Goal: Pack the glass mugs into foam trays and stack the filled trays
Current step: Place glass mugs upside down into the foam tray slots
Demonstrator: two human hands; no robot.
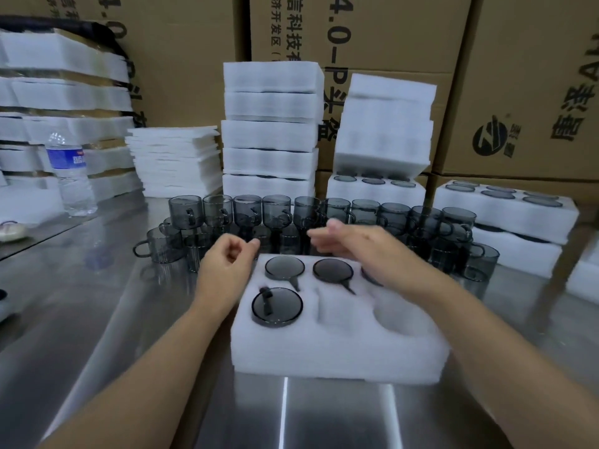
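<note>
Head view, itemised.

1. Foam tray (337, 348): white, six pockets, lying on the steel table (97, 286) directly before the person. The back row holds three smoky grey glass mugs: left (284, 267), middle (333, 270), and a third (371, 276) largely hidden by the right wrist. The front row holds one mug (277, 306) in the left pocket; the middle pocket (340, 306) and right pocket (398, 319) show bare foam.
2. Left hand (227, 257): fingers loosely curled, gripping nothing, beside the tray's back-left corner.
3. Right hand (353, 241): fingers stretched out to the left, thumb up, holding nothing (blurred by motion), above the tray's back edge and just short of the loose mugs.
4. Loose mugs (291, 215): a crowd of the same grey glass behind the tray, an upper row standing on a lower one, handles facing various ways.
5. Tall stack of filled trays (270, 134): behind the mugs, centre.
6. Second stack (382, 134): to its right, upper trays tilted.
7. Low stack of filled trays (505, 209): far right.
8. Pile of flat foam sheets (175, 160): left of the tall stack.
9. Water bottle (69, 176): upright, blue label, on the table's left side.
10. Cardboard boxes (372, 34): printed, forming the back wall.
</note>
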